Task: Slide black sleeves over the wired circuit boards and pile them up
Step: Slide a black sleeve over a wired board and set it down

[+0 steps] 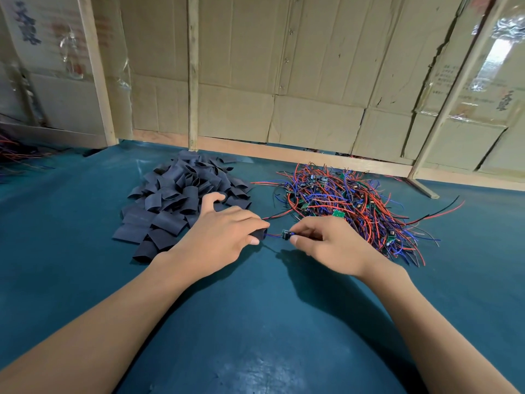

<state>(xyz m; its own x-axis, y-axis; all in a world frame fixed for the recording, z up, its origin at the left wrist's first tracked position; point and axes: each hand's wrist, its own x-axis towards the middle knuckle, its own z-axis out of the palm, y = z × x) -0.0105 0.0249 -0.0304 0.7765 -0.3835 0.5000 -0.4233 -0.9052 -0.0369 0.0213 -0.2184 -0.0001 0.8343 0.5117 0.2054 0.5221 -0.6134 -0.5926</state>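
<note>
- The left hand (224,237) grips one black sleeve (260,234) between thumb and curled fingers, its open mouth turned toward the right hand.
- The right hand (324,245) pinches a small circuit board (285,234) at its fingertips; the board sits just beside the sleeve mouth, not yet inside.
- Thin red and blue leads (273,235) bridge the gap between the two hands and appear to enter the sleeve already, so I judge the threading has begun while the board itself is left to slide in.
- Beyond the left hand lies the heap of loose sleeves (181,194), touching its outstretched fingers.
- Beyond and outward of the right hand lies the tangle of wired boards (349,200), seemingly all bare.
- No pile of finished pieces shows near either hand on the bench (255,322); far out past the left hand some wires (14,152) lie at the edge, too unclear to call.
- By this, most of the work looks left to do.
</note>
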